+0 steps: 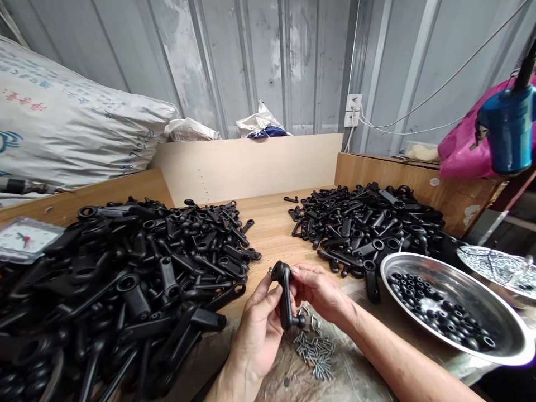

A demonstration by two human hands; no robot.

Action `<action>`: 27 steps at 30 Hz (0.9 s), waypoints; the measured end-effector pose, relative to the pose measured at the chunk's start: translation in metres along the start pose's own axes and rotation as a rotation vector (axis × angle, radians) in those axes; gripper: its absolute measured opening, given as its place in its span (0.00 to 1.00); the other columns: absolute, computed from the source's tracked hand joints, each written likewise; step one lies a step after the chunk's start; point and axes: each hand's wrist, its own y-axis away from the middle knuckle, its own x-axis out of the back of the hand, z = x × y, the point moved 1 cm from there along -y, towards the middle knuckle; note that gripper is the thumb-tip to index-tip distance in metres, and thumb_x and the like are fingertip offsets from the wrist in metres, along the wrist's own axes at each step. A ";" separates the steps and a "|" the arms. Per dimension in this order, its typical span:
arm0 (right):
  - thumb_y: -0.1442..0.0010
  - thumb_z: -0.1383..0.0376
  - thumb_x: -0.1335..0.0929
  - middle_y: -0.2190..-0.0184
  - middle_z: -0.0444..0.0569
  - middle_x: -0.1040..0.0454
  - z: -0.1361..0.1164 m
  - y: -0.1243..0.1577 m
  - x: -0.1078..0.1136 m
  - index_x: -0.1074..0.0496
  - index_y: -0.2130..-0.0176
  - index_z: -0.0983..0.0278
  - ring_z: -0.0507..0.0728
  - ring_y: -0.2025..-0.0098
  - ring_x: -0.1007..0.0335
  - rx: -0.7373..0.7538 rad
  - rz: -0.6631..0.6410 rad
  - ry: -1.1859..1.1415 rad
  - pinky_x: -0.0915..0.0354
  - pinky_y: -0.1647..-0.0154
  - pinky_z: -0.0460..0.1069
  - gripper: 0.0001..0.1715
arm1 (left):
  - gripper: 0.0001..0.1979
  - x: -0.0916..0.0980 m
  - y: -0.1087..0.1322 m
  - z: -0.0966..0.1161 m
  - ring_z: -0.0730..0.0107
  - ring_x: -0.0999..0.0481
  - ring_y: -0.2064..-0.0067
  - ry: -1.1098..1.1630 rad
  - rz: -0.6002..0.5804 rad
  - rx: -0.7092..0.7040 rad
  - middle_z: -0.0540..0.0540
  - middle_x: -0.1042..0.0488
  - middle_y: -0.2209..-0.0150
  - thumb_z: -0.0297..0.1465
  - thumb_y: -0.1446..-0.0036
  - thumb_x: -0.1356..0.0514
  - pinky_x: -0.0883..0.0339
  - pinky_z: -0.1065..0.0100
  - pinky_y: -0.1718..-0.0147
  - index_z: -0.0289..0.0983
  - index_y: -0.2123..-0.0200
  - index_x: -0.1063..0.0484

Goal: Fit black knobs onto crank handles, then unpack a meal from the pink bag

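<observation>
My left hand [257, 329] grips a black plastic crank handle [285, 296] and holds it upright over the wooden table [272, 229]. The fingers of my right hand [320, 290] pinch the top end of the same handle from the right. A small metal tip sticks out at the handle's upper left. Just below my hands lies a loose heap of small silver screws [315, 349].
A big pile of black handles [125, 279] fills the left of the table, and a second pile [364, 223] lies at the right. A steel bowl [489, 304] of small black caps sits at the right front. A blue tool [508, 131] hangs at upper right. A small clock [25, 239] lies far left.
</observation>
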 end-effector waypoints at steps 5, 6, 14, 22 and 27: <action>0.49 0.42 0.31 0.81 0.50 0.31 0.002 -0.002 0.000 0.34 0.72 0.71 0.51 0.82 0.35 -0.020 -0.016 0.007 0.41 0.83 0.43 0.33 | 0.14 0.000 0.000 0.001 0.69 0.29 0.77 0.025 0.080 -0.010 0.41 0.27 0.74 0.17 0.54 0.37 0.30 0.73 0.78 0.31 0.62 0.27; 0.50 0.45 0.30 0.80 0.50 0.31 0.001 -0.002 0.000 0.34 0.71 0.71 0.51 0.82 0.34 -0.010 -0.017 0.003 0.41 0.82 0.43 0.31 | 0.13 0.000 0.000 0.001 0.70 0.29 0.77 0.027 0.089 -0.010 0.41 0.27 0.73 0.16 0.53 0.39 0.30 0.72 0.77 0.31 0.63 0.27; 0.51 0.44 0.30 0.83 0.46 0.33 0.005 -0.001 0.002 0.35 0.73 0.69 0.51 0.84 0.37 -0.026 -0.031 -0.007 0.43 0.84 0.43 0.30 | 0.21 0.000 -0.002 0.000 0.71 0.30 0.76 -0.026 0.036 -0.002 0.42 0.28 0.74 0.21 0.69 0.27 0.29 0.73 0.77 0.33 0.66 0.24; 0.51 0.47 0.29 0.78 0.49 0.30 0.000 -0.001 0.000 0.34 0.69 0.70 0.51 0.80 0.34 -0.003 -0.024 -0.005 0.41 0.81 0.43 0.28 | 0.26 -0.003 0.000 0.003 0.72 0.30 0.78 -0.048 0.071 -0.011 0.44 0.27 0.76 0.23 0.78 0.24 0.31 0.75 0.78 0.35 0.69 0.24; 0.51 0.49 0.30 0.81 0.45 0.33 0.002 0.000 0.001 0.35 0.74 0.68 0.49 0.82 0.39 -0.003 0.016 -0.022 0.42 0.82 0.44 0.24 | 0.27 -0.003 0.001 0.001 0.72 0.29 0.75 -0.091 0.067 0.012 0.45 0.26 0.72 0.24 0.77 0.24 0.31 0.75 0.77 0.35 0.67 0.25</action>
